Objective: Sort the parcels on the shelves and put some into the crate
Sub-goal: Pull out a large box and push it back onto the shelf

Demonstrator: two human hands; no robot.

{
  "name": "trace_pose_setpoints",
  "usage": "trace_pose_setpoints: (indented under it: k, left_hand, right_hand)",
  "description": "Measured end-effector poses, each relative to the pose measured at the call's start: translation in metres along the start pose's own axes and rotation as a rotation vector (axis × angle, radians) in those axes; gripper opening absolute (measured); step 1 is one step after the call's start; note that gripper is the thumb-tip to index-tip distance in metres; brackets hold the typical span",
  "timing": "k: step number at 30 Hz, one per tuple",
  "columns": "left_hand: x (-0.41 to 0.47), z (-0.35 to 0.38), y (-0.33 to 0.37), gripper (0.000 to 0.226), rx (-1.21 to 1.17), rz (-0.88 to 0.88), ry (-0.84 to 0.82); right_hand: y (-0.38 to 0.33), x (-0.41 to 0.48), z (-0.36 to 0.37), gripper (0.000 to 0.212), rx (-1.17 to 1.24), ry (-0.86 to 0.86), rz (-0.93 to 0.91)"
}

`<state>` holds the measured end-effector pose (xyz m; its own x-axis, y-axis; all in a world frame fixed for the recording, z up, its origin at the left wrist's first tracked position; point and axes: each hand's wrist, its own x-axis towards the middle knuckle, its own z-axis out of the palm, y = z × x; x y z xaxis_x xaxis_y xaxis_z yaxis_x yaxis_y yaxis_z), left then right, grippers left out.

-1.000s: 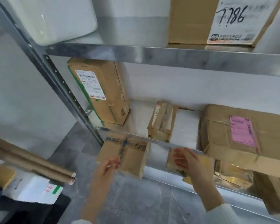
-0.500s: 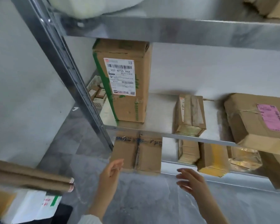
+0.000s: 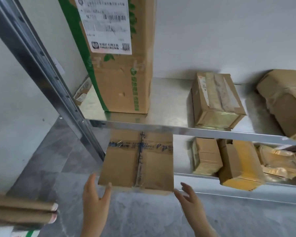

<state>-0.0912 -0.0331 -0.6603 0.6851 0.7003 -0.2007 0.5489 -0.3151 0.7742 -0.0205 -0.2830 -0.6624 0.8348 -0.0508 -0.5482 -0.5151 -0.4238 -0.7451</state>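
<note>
Two open, empty hands, left hand (image 3: 94,201) and right hand (image 3: 190,200), flank the flat brown taped cardboard parcel (image 3: 137,161), unlifted on the lower metal shelf (image 3: 229,195); crating looks wholly undone.

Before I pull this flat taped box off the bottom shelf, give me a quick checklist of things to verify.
1. Left hand at the left front corner of the flat taped box: ok, open, thumb at the front edge.
2. Right hand at its right front corner: ok, open beside the corner.
3. Firm grip on the box: not ok, neither hand curls round it.
4. Nothing lying on top: cannot tell, the upper shelf rail hides its back part.
5. Gap to the small taped parcel on its right: ok, the lower shelf shows between them.
6. Crate ready: cannot tell, none in view.
</note>
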Motion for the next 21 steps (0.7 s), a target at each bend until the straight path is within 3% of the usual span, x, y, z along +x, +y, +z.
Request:
trace_pose_setpoints:
  k: [3,9,15,21]
  left_hand:
    - [0.019,0.016,-0.006,0.068,0.022,-0.016,0.039]
    - [0.046,0.044,-0.015,0.069,-0.013,0.011,0.081]
    - [0.061,0.052,-0.018,0.062,-0.049,0.006,0.148]
    - [0.072,0.063,-0.026,0.041,-0.285,0.112,0.163]
  right_hand:
    - [0.0,0.022,0.02,0.061,0.002,0.005,-0.091]
    - [-0.014,0.072,0.035,0.066,0.153,-0.03,-0.256]
    - [-0.009,0.108,0.036,0.029,0.201,-0.156,-0.437]
    - [0.01,0.132,0.044,0.019,0.382,-0.245,-0.516]
